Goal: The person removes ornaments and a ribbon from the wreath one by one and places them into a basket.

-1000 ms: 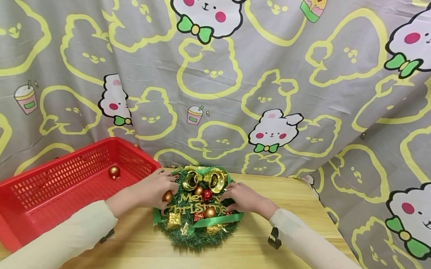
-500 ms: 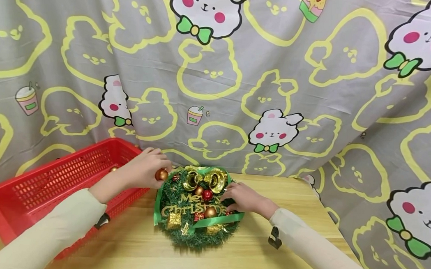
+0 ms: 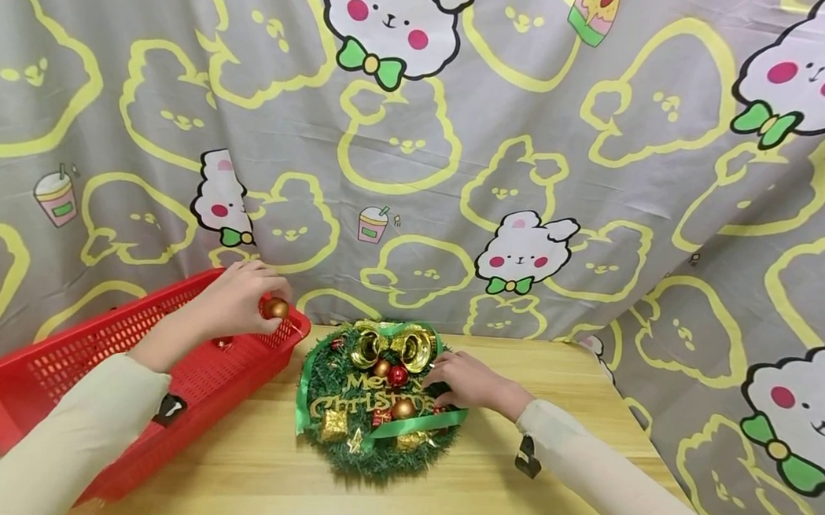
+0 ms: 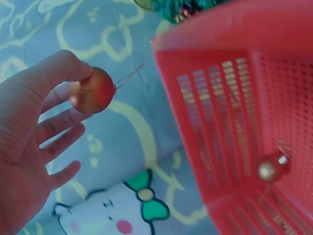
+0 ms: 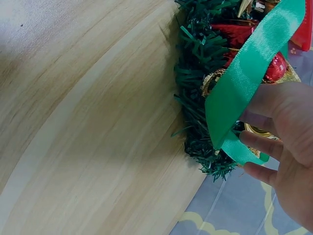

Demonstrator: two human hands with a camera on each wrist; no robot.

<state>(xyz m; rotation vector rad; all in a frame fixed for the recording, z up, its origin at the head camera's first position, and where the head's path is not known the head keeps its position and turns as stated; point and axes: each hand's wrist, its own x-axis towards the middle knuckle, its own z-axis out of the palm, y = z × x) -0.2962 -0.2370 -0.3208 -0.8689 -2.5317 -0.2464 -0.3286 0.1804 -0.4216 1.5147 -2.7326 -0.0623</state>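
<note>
Wood-grain tabletop (image 3: pixel 228 482) supports the flat-lying Christmas wreath (image 3: pixel 375 397); the right hand (image 3: pixel 474 383), fingers loosely spread at its edge, seems to steady it. Beyond, the left hand (image 3: pixel 243 298) pinches a copper bauble (image 3: pixel 276 308), leaving its hanging loop free, by the red plastic basket (image 3: pixel 188 441) holding another bauble (image 4: pixel 269 170). Behind hangs a rabbit-print curtain (image 3: pixel 404 162).

The bare left hand (image 3: pixel 243 298) comes out of a long, plain, pale cream fabric sleeve (image 3: pixel 69 425); the bare right hand (image 3: pixel 474 381) has a matching pale cream sleeve (image 3: pixel 605 470). Near each cuff shows one small, angular black piece (image 3: pixel 528 457), its details too small to tell.
</note>
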